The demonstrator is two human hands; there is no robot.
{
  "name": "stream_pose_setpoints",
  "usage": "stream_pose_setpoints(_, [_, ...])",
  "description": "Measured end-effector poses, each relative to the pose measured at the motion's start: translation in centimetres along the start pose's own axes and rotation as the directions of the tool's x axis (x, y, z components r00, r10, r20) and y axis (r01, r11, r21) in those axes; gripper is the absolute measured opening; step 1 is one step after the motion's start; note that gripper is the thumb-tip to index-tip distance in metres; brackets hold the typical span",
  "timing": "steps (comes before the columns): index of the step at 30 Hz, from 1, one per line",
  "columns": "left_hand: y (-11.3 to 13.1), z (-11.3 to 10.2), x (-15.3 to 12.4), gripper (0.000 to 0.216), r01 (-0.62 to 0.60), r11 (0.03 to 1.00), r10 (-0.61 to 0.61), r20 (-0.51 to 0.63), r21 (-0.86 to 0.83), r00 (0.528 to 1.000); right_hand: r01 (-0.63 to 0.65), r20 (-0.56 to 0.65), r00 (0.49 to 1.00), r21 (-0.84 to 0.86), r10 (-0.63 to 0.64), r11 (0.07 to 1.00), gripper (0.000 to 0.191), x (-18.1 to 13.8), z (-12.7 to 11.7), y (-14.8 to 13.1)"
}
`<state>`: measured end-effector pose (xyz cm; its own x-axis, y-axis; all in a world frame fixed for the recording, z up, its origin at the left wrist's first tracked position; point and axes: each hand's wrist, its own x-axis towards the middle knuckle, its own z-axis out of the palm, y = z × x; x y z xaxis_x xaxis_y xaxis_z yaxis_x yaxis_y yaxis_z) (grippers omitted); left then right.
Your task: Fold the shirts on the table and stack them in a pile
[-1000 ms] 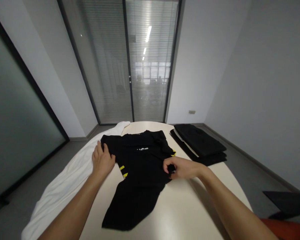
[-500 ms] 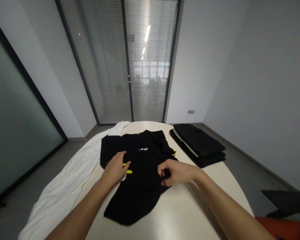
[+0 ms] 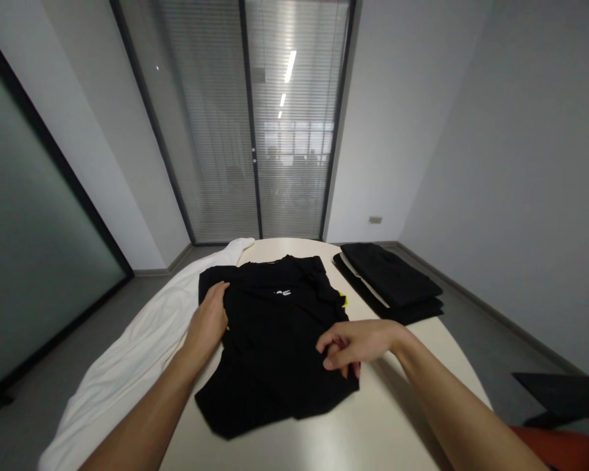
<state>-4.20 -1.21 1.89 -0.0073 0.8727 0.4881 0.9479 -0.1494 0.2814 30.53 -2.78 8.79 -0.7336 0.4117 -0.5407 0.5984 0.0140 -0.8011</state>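
Note:
A black T-shirt (image 3: pixel 275 347) with a small white print on the chest lies spread on the table, its neckline at the far side. At its left edge, just below the sleeve, my left hand (image 3: pixel 207 324) is closed on the cloth; its fingertips rest against the fabric and part of its grip is hidden. My right hand (image 3: pixel 351 343) has its fingers curled in a pinch on the shirt's lower right side. Small bits of yellow show at both sides of the shirt. The hem points toward me, with its left corner hanging lower.
A white garment (image 3: pixel 122 353) runs along the table's left edge. To the far right sits a stack of folded dark clothes (image 3: pixel 390 278) with a light layer in it. The pale table (image 3: pixel 294 451) has a rounded rim. A red seat (image 3: pixel 564 448) stands at the lower right.
My left hand has moved left and slightly away, onto the shirt's left edge. My right hand has shifted a little right and nearer. The shirt's lower part has spread wider and flatter.

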Motion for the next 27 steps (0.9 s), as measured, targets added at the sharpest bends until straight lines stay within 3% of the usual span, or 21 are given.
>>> stream_pose_setpoints(2, [0.4,-0.5,0.1,0.053,-0.004,0.999,0.006,-0.050,0.039,0.999,0.052,-0.100,0.993,-0.022,-0.054,0.998,0.039,-0.1,-0.6,0.3])
stream_pose_setpoints(4, [1.3,-0.9,0.2,0.039,-0.042,0.998,0.044,-0.058,0.036,0.997,0.070,-0.288,0.949,-0.192,-0.125,0.979,0.029,-0.2,-1.4,0.7])
stream_pose_setpoints(5, [2.0,-1.0,0.1,0.032,-0.072,0.997,0.072,-0.035,0.007,0.997,0.024,-0.405,0.901,-0.307,-0.153,0.951,0.024,-0.2,-1.8,0.8])
stream_pose_setpoints(7, [3.2,-1.0,-0.2,0.026,-0.142,0.985,0.148,0.055,-0.095,0.988,-0.194,-0.632,0.756,-0.464,-0.169,0.864,0.019,-0.4,-2.4,1.3])
stream_pose_setpoints(9, [4.2,-0.7,-0.7,0.028,-0.201,0.968,0.222,0.137,-0.153,0.965,-0.426,-0.776,0.622,-0.448,-0.104,0.786,0.028,-0.6,-2.8,1.7])
stream_pose_setpoints(10, [4.4,-0.5,-0.9,0.031,-0.208,0.966,0.232,0.163,-0.153,0.959,-0.493,-0.810,0.583,-0.412,-0.060,0.767,0.036,-0.7,-2.9,1.9])
stream_pose_setpoints(12, [4.5,0.2,-1.4,0.039,-0.183,0.977,0.202,0.199,-0.107,0.959,-0.525,-0.817,0.576,-0.375,-0.005,0.764,0.047,-0.7,-2.9,2.3])
stream_pose_setpoints(16, [3.5,1.3,-1.9,0.048,-0.121,0.993,0.120,0.269,-0.011,0.956,-0.464,-0.784,0.619,-0.419,-0.053,0.780,0.047,-0.6,-3.0,2.8])
stream_pose_setpoints(18, [2.9,1.7,-1.8,0.052,-0.113,0.994,0.108,0.304,-0.001,0.946,-0.493,-0.812,0.581,-0.403,-0.052,0.771,0.042,-0.6,-3.2,2.9])
stream_pose_setpoints(23, [2.0,2.1,-1.6,0.064,-0.088,0.996,0.083,0.348,0.001,0.934,-0.594,-0.918,0.381,-0.334,-0.109,0.732,0.029,-0.3,-3.4,3.1])
stream_pose_setpoints(27, [2.2,2.0,-1.5,0.059,-0.069,0.997,0.074,0.307,-0.027,0.949,-0.589,-0.892,0.389,-0.434,-0.231,0.682,0.023,0.3,-2.7,2.3])
